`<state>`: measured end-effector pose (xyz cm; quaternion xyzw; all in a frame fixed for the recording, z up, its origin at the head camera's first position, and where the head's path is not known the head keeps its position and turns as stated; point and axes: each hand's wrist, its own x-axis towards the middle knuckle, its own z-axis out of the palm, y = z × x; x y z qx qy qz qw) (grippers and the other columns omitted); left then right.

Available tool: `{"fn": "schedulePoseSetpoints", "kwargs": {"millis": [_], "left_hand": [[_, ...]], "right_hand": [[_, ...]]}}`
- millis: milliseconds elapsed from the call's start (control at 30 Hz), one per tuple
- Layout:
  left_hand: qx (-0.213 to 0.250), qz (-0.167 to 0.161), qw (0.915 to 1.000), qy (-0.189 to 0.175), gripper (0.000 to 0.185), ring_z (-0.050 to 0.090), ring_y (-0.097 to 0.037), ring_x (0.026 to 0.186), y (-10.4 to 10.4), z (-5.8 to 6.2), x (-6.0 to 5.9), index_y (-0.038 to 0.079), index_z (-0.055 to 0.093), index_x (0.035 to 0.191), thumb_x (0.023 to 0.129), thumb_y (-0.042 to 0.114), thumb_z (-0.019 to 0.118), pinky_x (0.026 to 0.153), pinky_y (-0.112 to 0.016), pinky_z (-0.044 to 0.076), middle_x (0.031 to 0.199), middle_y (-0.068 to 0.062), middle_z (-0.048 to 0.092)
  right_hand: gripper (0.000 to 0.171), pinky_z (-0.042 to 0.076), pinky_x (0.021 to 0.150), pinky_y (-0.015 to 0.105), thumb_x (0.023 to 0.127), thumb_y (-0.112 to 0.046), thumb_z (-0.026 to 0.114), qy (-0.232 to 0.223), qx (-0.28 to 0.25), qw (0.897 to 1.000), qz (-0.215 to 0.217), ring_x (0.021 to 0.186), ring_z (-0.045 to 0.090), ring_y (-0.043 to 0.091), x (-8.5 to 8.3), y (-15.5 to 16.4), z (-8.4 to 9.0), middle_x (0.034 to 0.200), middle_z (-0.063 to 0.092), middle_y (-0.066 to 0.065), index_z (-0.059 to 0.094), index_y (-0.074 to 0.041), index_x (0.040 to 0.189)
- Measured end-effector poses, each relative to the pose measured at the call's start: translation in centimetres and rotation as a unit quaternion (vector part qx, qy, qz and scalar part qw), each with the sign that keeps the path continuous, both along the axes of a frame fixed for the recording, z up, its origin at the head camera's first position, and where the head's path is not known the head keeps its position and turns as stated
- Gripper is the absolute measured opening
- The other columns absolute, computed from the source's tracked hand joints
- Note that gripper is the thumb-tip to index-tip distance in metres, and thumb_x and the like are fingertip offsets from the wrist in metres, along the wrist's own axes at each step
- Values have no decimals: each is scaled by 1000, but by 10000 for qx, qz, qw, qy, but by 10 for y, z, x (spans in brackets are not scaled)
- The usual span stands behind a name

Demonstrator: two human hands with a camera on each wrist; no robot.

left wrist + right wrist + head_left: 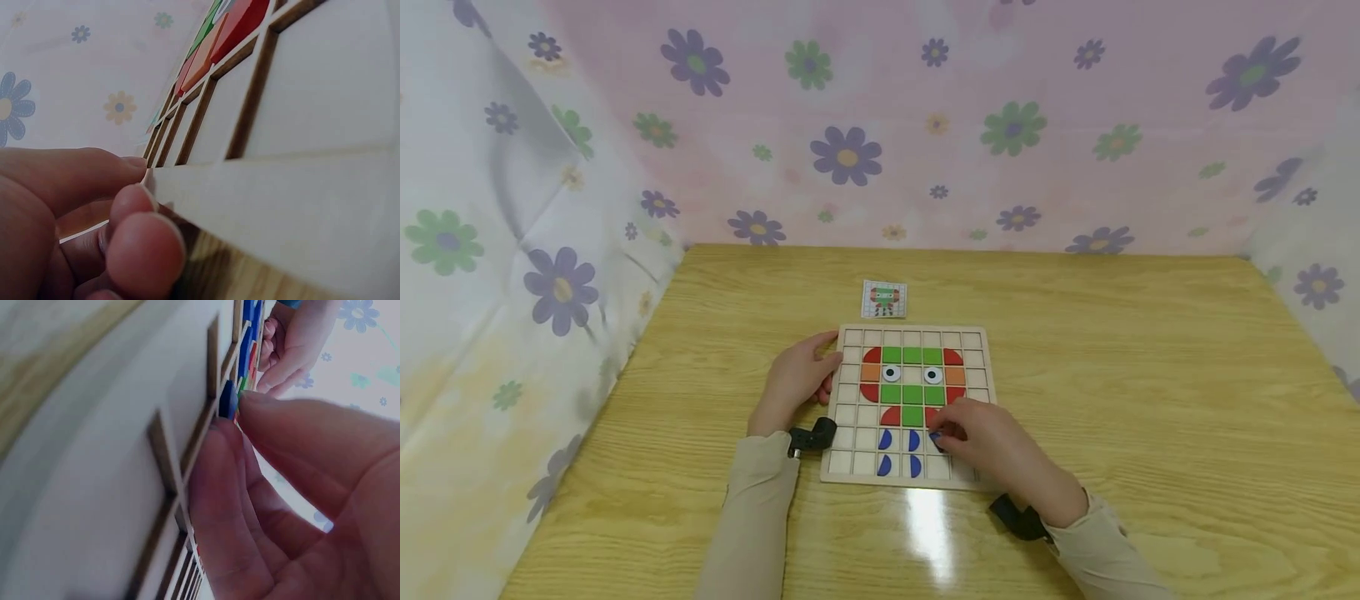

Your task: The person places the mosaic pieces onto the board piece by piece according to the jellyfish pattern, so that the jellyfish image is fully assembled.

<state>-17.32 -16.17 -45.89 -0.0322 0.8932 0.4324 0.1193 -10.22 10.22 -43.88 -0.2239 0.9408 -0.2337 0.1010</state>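
A wooden grid board [867,477] lies on the table with coloured tiles forming a figure: green squares [912,394], red rounded pieces [891,416], orange squares [871,372] and two eye discs [891,373]. Below them, several blue half-circle pieces [885,439] sit in the lower cells. My left hand [797,377] holds the board's left edge, thumb and fingertips at the rim in the left wrist view. Over the lower right cells, my right hand [981,429] pinches a blue half-circle piece [227,400] between thumb and fingers. That hand hides some cells beneath it.
A small picture card [884,299] showing a similar figure on a grid lies behind the board. Flowered cloth [880,125] stands along the back and sides of the wooden table [1150,358]. Black wrist cameras [1021,518] sit low beside the board.
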Motion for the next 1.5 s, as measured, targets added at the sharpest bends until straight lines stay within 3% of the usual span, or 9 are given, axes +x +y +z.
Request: {"fn": "schedulePoseSetpoints", "kwargs": {"millis": [200, 300, 800, 1233, 1500], "left_hand": [[-28, 5, 10000, 9, 46, 55, -19, 42, 0, 0, 1, 27, 42, 133, 89, 34, 53, 44, -31, 46, 55, -7, 57], [-55, -1, 10000, 35, 46, 55, -18, 41, 1, 0, 1, 27, 42, 133, 89, 34, 52, 43, -31, 45, 54, -6, 57], [-76, 2, 10000, 50, 45, 54, -17, 40, -1, 1, 2, 26, 43, 133, 89, 34, 53, 43, -31, 45, 54, -6, 56], [-41, 42, 10000, -30, 46, 51, -13, 37, -1, 1, 2, 26, 42, 133, 89, 33, 53, 42, -31, 45, 54, -7, 57], [84, 107, 9998, -156, 46, 52, -14, 39, -1, 0, 1, 28, 42, 133, 89, 33, 52, 44, -31, 46, 57, -8, 57]], "right_hand": [[15, 38, 61, 23, 79, -13, 67, 126, 56, 9983, 567, 68, 43, 7, 1, 5, 1, 79, 49, -12, 66, -21, 91], [15, 39, 62, 24, 78, -14, 67, 170, 117, 9978, 633, 69, 43, 7, 1, 6, 2, 82, 50, -11, 67, -22, 90], [17, 42, 67, 24, 80, -19, 66, 54, -149, 9985, 532, 73, 46, 4, -3, 17, 4, 83, 53, -16, 65, -23, 97], [11, 42, 63, 28, 83, -18, 63, -503, -158, 9986, -93, 71, 48, 10, -19, 56, 13, 79, 54, -9, 63, -18, 94], [9, 40, 62, 28, 80, -22, 66, -1107, -37, 9938, -46, 69, 48, 11, -23, 77, 13, 75, 54, -8, 61, -19, 88]]}}
